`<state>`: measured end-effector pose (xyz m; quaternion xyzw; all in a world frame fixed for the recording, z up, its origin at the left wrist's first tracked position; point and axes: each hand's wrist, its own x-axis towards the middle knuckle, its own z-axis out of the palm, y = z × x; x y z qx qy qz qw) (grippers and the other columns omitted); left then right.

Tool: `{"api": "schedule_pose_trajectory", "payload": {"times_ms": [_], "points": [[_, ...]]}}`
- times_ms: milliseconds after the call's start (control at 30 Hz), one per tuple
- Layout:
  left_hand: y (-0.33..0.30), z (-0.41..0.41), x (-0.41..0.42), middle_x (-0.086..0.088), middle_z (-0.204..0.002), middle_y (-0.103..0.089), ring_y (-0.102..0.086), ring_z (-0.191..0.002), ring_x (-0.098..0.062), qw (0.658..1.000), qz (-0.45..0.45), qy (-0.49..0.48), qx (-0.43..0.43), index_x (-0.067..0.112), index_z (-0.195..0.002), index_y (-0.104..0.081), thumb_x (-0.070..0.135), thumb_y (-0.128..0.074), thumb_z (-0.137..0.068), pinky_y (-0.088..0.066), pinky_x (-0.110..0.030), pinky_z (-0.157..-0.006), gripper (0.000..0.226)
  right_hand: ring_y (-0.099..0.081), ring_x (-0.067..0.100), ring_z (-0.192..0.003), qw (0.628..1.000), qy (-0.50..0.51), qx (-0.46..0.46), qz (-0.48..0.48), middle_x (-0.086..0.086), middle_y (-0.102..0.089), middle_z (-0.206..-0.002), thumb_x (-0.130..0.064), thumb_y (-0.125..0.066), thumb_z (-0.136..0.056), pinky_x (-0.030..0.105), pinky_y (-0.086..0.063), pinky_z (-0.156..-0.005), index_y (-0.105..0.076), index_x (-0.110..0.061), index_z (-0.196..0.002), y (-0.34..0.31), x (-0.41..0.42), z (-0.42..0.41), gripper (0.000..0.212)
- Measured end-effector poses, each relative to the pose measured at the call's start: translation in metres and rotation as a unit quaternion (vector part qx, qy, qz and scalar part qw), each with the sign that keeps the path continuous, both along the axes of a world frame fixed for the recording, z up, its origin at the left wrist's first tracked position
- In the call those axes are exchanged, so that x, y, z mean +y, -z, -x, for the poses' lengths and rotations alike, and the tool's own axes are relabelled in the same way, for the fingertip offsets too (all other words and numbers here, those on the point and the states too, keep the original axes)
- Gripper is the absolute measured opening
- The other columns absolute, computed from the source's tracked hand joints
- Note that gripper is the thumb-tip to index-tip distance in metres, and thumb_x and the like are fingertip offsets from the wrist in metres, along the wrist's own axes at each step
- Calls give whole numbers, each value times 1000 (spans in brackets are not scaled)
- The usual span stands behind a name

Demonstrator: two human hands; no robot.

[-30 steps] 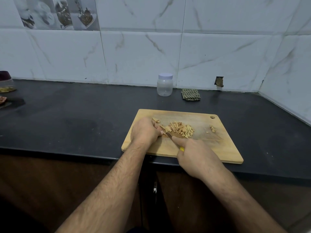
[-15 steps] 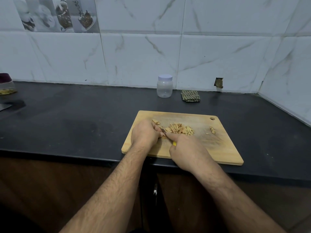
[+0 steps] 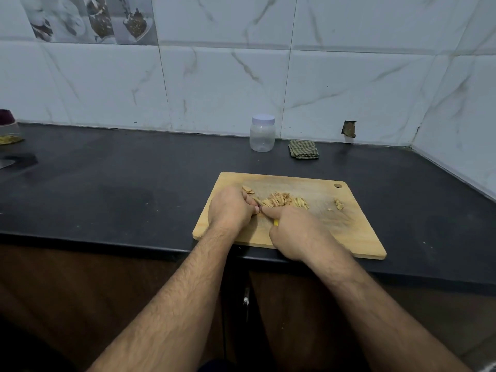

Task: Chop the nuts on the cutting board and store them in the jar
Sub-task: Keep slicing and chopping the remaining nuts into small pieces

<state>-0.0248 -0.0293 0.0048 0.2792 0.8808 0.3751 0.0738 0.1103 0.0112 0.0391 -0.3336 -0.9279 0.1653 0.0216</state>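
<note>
Right hand on near part of wooden cutting board, fingers curled round yellow-handled knife, forefinger extended; blade hidden. Left hand just beside it, fingers curled, pinching a nut against the board. Chopped nuts heaped mid-board; few stray pieces toward right. Further back by the wall: jar, lid on, upright; folded cloth beside it.

View: 1 head camera, wide-angle.
Facing: forward and down, toward far wall.
Range: near; counter fills mid-frame.
</note>
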Motion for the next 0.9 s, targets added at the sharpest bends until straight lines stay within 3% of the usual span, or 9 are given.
{"api": "schedule_pose_trajectory", "payload": {"times_ms": [167, 733, 833, 900], "points": [[0, -1, 0, 14, -81, -68, -56, -79, -5, 1000, 1, 0, 1, 26, -74, -73, 27, -75, -84, -38, -23, -62, 11, -57, 21, -116, 1000, -3, -2, -22, 2, -52, -143, -6, -45, -92, 33, -53, -86, -31, -47, -150, 7, -8, -21, 72], [-1, 2, -5, 14, -88, -68, -55, -85, -7, 999, 9, 32, -17, 23, -87, -77, 23, -70, -89, -41, -24, -71, 7, -56, 19, -118, 996, 33, 84, -4, -2, -56, -140, -13, -44, -94, 28, -47, -86, -41, -40, -148, 9, -6, -25, 61], [-1, 6, -10, 14, -91, -70, -59, -89, -8, 999, -20, 28, -28, 22, -86, -77, 22, -69, -89, -42, -24, -72, 9, -57, 18, -115, 997, 13, 74, -8, -4, -56, -141, -14, -44, -93, 28, -46, -84, -41, -41, -148, 9, -9, -22, 61], [-1, 8, -12, 13, -89, -70, -60, -92, -10, 998, -50, 11, -36, 23, -80, -76, 22, -69, -88, -43, -25, -74, 10, -55, 18, -120, 998, 2, 58, -10, -6, -54, -144, -14, -45, -93, 29, -47, -90, -41, -41, -148, 10, -11, -18, 61]]}}
